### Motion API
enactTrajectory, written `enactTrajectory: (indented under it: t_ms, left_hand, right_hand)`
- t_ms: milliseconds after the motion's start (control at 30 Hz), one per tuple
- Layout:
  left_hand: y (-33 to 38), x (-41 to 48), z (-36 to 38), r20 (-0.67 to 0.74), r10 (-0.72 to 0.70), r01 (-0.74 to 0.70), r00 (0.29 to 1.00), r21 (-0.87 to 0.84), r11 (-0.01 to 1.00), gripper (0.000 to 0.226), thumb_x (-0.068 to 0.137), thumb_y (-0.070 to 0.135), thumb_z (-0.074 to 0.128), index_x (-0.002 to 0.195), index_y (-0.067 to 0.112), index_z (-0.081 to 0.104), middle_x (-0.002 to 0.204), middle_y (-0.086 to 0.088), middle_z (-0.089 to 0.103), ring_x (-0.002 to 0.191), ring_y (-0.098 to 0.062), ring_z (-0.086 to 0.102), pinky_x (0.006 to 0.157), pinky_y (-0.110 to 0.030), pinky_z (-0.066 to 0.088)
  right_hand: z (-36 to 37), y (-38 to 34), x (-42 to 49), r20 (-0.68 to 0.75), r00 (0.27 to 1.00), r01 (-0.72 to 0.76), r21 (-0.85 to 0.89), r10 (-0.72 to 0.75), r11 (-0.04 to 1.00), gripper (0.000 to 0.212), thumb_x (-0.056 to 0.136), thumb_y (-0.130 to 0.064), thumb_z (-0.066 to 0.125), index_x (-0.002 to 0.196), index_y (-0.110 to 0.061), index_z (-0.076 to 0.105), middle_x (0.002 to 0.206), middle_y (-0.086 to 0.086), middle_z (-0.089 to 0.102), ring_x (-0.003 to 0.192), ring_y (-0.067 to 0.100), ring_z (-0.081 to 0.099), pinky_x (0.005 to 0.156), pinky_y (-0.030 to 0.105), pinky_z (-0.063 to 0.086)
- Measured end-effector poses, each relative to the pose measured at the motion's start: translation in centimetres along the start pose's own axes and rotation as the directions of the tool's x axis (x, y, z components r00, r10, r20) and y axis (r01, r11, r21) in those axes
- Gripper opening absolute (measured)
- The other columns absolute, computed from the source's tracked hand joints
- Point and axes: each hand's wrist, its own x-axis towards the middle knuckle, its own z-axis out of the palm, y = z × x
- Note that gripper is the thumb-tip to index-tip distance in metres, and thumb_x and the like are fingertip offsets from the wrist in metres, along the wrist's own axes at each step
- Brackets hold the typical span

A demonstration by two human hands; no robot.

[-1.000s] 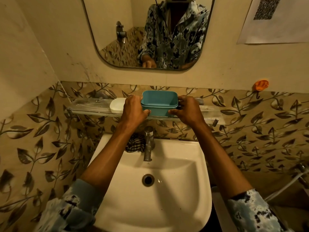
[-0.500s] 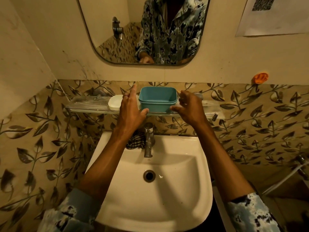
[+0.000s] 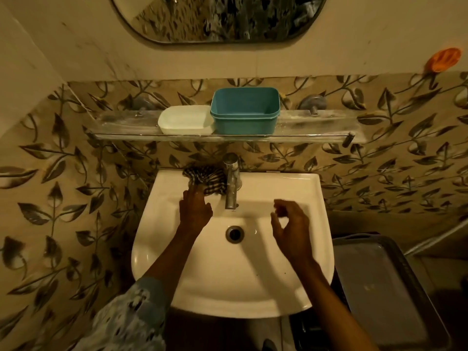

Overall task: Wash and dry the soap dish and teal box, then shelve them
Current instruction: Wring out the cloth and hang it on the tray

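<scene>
The teal box (image 3: 245, 111) stands upright on the glass shelf (image 3: 126, 122) above the basin, with the white soap dish (image 3: 186, 120) touching its left side. No hand is on either one. My left hand (image 3: 195, 210) reaches over the back left of the white basin (image 3: 253, 282), fingers stretched out and touching the checked cloth (image 3: 205, 179) beside the tap. Over the right half of the basin hovers my right hand (image 3: 291, 226), fingers loosely curled and holding nothing.
A metal tap (image 3: 231, 181) stands at the basin's back middle, the drain (image 3: 235, 233) below it. A grey lidded bin (image 3: 379, 287) sits to the right of the basin. A mirror (image 3: 217, 19) hangs above the shelf, an orange hook (image 3: 442, 59) on the right wall.
Both hands have let go of the teal box and dropped from the shelf to the basin. My left hand now reaches the checked cloth. The view has tilted downward.
</scene>
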Motion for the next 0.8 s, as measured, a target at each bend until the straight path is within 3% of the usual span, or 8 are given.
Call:
enactTrajectory:
  t_ms: [100,200,333,400,500,600,700,800]
  left_hand:
    - [0.2,2.5,0.9,0.021,0.002,-0.004,1.000,0.112,0.994,0.069,0.082,0.019,0.067,0.141,0.012,0.032,0.147,-0.014,0.033,0.134,-0.034,0.031,0.103,-0.046,0.035]
    - [0.0,4.0,2.1,0.129,0.065,-0.106,0.989,0.343,0.933,0.070,0.083,0.023,0.065,0.143,0.015,0.029,0.152,-0.011,0.027,0.140,-0.035,0.021,0.107,-0.048,0.027]
    - [-0.4,4.7,2.8,-0.009,0.143,-0.132,0.990,0.330,0.935,0.039,0.086,0.015,0.059,0.125,0.012,0.052,0.128,-0.011,0.056,0.126,-0.033,0.043,0.102,-0.044,0.031]
    - [-0.8,4.8,2.0,-0.034,0.146,-0.134,0.989,0.232,0.963,0.028,0.086,0.012,0.057,0.114,0.010,0.059,0.115,-0.013,0.065,0.113,-0.033,0.055,0.095,-0.043,0.041]
    - [-1.6,4.1,-0.8,-0.003,0.103,-0.102,0.995,-0.180,0.978,0.018,0.085,0.009,0.059,0.103,0.008,0.059,0.101,-0.017,0.068,0.094,-0.031,0.064,0.081,-0.043,0.054]
    - [-2.1,2.6,-4.3,-0.018,0.182,-0.172,0.983,-0.426,0.888,0.014,0.089,0.009,0.057,0.095,0.021,0.052,0.088,0.001,0.066,0.078,-0.005,0.065,0.064,-0.020,0.054]
    - [-1.5,0.9,-7.7,0.037,0.250,-0.185,0.968,-0.569,0.801,0.016,0.092,0.005,0.052,0.098,0.019,0.055,0.089,0.005,0.064,0.082,-0.005,0.062,0.070,-0.010,0.049]
    - [-0.3,-1.3,-10.4,0.080,0.380,-0.240,0.922,-0.651,0.720,0.016,0.093,0.008,0.052,0.099,0.021,0.059,0.094,0.001,0.065,0.085,0.000,0.062,0.076,-0.010,0.049]
  right_hand:
    - [0.6,1.8,-3.3,0.120,0.987,-0.108,-0.011,0.109,0.994,0.028,0.082,-0.007,0.070,0.108,-0.011,0.060,0.093,0.003,0.064,0.079,0.016,0.062,0.072,0.036,0.056]
    - [0.6,2.8,-5.4,0.190,0.961,-0.195,-0.049,0.201,0.980,0.029,0.081,-0.009,0.072,0.108,-0.011,0.062,0.091,0.002,0.065,0.077,0.014,0.062,0.071,0.036,0.056]
    - [0.0,3.1,-6.0,0.242,0.925,-0.287,-0.064,0.294,0.956,0.031,0.081,-0.010,0.072,0.110,-0.009,0.062,0.096,0.005,0.066,0.080,0.016,0.062,0.073,0.033,0.057]
    - [-0.2,2.9,-5.5,0.261,0.915,-0.305,-0.052,0.308,0.951,0.028,0.082,-0.011,0.072,0.109,-0.008,0.063,0.094,0.005,0.066,0.080,0.018,0.063,0.074,0.033,0.056]
    - [-0.1,2.0,-4.1,0.312,0.903,-0.299,-0.035,0.295,0.954,0.025,0.083,-0.015,0.071,0.107,-0.010,0.064,0.091,0.002,0.065,0.080,0.016,0.063,0.074,0.030,0.056]
    - [0.6,0.0,-2.3,0.363,0.898,-0.256,-0.024,0.247,0.966,0.024,0.084,-0.019,0.070,0.106,-0.013,0.063,0.086,0.000,0.065,0.080,0.015,0.063,0.070,0.018,0.051]
    - [1.6,-2.6,-0.4,0.396,0.898,-0.225,0.037,0.193,0.974,0.029,0.084,-0.023,0.071,0.110,-0.015,0.062,0.090,-0.001,0.066,0.085,0.014,0.062,0.074,0.021,0.051]
    - [2.3,-5.3,0.7,0.502,0.851,-0.234,0.098,0.155,0.967,0.056,0.075,-0.036,0.077,0.124,-0.023,0.054,0.113,-0.004,0.061,0.102,0.010,0.057,0.084,0.028,0.051]
